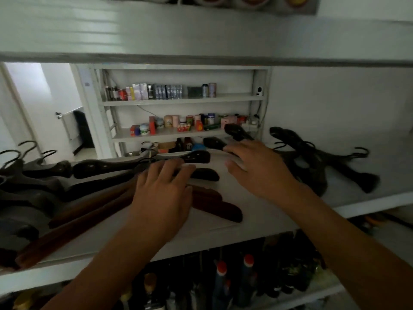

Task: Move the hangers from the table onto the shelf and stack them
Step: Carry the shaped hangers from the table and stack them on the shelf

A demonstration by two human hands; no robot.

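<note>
A broad white shelf (252, 218) runs across in front of the person, and all the hangers in sight lie on it. The left heap of hangers (85, 198) takes up the shelf's left end: black ones towards the back edge, brown and reddish wooden ones nearer the front edge, their arms fanning out towards the middle and their wire hooks sticking up at the far left. The right heap of hangers (317, 159) is smaller, all dark, and sits towards the back edge on the right, tangled, with hooks pointing right.

Both bare arms reach in over the front edge. The left hand (163, 193) lies palm down on the arm ends of the left heap, fingers spread and nearly straight, pressing rather than gripping. The right hand (257, 168) is also palm down near the middle of the shelf, fingers stretched forward over the end of a dark hanger (214, 143) by the back edge, thumb out to the side; nothing is closed in it.

Behind the shelf stands a shelving unit (178, 100) lined with small boxes and jars, with a small white camera (259, 90) at its top right. Bottles (234, 280), two with red caps, stand below the front edge.
</note>
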